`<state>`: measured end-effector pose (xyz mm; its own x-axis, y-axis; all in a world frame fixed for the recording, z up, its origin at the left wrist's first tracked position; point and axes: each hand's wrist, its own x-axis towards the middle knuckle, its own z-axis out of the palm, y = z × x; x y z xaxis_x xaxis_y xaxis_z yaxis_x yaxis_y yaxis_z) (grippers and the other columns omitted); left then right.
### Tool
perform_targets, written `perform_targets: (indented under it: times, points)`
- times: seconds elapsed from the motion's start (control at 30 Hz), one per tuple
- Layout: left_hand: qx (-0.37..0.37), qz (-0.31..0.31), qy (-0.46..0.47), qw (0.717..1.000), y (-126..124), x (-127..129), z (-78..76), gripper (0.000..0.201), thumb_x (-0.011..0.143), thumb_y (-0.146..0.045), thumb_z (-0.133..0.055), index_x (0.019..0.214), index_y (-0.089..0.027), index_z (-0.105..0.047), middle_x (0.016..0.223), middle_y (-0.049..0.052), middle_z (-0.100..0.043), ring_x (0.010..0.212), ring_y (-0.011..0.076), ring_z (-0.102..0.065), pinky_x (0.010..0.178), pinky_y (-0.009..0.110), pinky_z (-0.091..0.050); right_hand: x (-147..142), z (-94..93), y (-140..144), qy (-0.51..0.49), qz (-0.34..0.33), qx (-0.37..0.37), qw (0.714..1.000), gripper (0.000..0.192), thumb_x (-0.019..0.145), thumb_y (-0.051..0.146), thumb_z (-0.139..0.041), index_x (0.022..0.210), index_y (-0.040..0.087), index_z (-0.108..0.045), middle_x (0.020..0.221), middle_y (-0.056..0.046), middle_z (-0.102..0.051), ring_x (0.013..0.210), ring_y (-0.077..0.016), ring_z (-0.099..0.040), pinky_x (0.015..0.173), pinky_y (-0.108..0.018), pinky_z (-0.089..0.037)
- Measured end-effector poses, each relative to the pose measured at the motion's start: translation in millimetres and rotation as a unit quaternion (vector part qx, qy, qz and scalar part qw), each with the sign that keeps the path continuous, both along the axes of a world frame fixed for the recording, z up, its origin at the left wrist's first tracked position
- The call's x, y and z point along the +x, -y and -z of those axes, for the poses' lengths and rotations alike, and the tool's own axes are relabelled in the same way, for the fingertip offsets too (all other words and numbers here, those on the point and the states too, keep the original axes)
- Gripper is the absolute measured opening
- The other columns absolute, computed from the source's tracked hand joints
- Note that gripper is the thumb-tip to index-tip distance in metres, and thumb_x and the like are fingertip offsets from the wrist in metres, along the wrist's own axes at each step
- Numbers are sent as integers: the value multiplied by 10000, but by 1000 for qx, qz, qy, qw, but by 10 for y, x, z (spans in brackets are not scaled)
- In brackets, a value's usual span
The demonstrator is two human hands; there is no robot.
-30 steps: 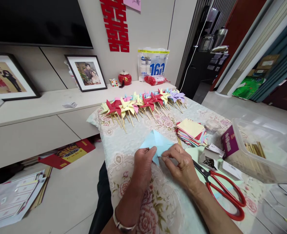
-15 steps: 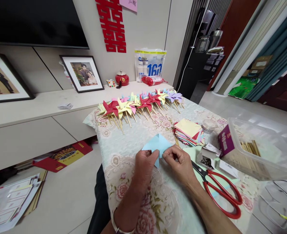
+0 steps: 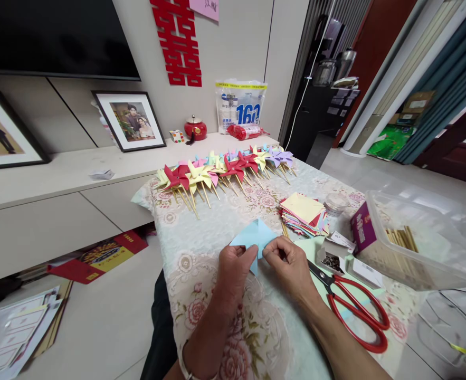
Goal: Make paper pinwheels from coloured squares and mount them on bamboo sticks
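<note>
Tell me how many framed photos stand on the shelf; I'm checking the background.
2: one framed photo beside the red wall ornament, another framed photo cut by the left edge. More may lie outside view.

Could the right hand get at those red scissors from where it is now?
Probably yes. The red scissors lie flat on the tablecloth just beside the right hand, with nothing between them. But that hand is pinching the light blue paper with the left hand, so it must let go first.
</note>
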<state>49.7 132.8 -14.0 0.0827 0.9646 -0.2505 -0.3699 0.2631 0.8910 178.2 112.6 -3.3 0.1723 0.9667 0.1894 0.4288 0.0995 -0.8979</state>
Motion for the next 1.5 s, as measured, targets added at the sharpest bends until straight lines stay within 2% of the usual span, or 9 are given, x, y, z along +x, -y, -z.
perform_targets:
  times: [0.4,0.67,1.0,1.1,1.2,1.27,1.33,1.4,1.5]
  points:
    - [16,-3,10,1000,22,9,-48,138,652,-259,-752,695,-131,-725,656,7,-683,594,126,-562,606,230,-469,8,16,-2,9,4,4,1000,191,755,285,-580,590,189,-574,602,33,-467,565,-125,-429,562,-268,-314]
    - [11,-1,-4,1000,16,8,-67,144,628,-274,-749,631,-138,-701,609,-4,-645,543,114,-516,559,227,-438,4,6,-2,15,0,3,1000,174,741,275,-568,592,187,-585,595,33,-457,566,-127,-425,560,-267,-311]
    - [15,6,-63,998,-19,-9,59,199,657,-328,-709,608,-149,-636,547,-28,-566,507,102,-453,514,227,-365,-10,8,3,4,-9,3,1000,214,774,292,-600,588,185,-588,587,40,-449,564,-123,-427,560,-266,-310]
    - [12,-3,-78,997,-11,-17,24,227,652,-328,-704,557,-160,-583,506,-40,-517,482,87,-405,492,222,-332,-14,-10,30,3,-12,9,1000,226,797,314,-625,615,181,-623,587,38,-461,557,-122,-431,557,-267,-321]
    - [9,-1,-79,997,-2,-33,-26,237,653,-335,-697,543,-161,-579,502,-39,-513,473,85,-401,482,222,-325,23,-29,50,1,23,56,998,183,824,344,-652,751,180,-690,628,34,-487,577,-126,-439,564,-269,-343]
    - [7,4,-74,997,0,-51,-48,226,650,-335,-693,547,-159,-595,503,-35,-521,465,86,-407,477,222,-327,73,-32,35,-33,66,90,993,193,823,356,-674,905,185,-713,683,30,-509,600,-129,-454,574,-268,-365]
    - [6,20,-71,997,1,-77,-64,204,643,-326,-698,564,-154,-625,498,-27,-534,458,92,-421,474,225,-331,126,-23,-5,-111,83,86,987,314,795,371,-712,1049,187,-696,769,11,-566,654,-139,-506,604,-272,-405]
    - [3,47,-72,996,1,-110,-88,188,638,-315,-709,584,-144,-654,498,-13,-553,455,100,-436,467,228,-328,163,-5,-53,-218,50,33,974,483,750,387,-758,1173,181,-651,863,-21,-632,731,-166,-573,646,-286,-445]
    - [-2,101,-66,993,-4,-166,-161,174,634,-297,-721,603,-133,-671,520,5,-581,468,107,-457,470,226,-334,169,16,-92,-348,-51,-84,932,689,697,375,-805,1312,175,-568,924,-48,-697,791,-203,-638,693,-310,-478]
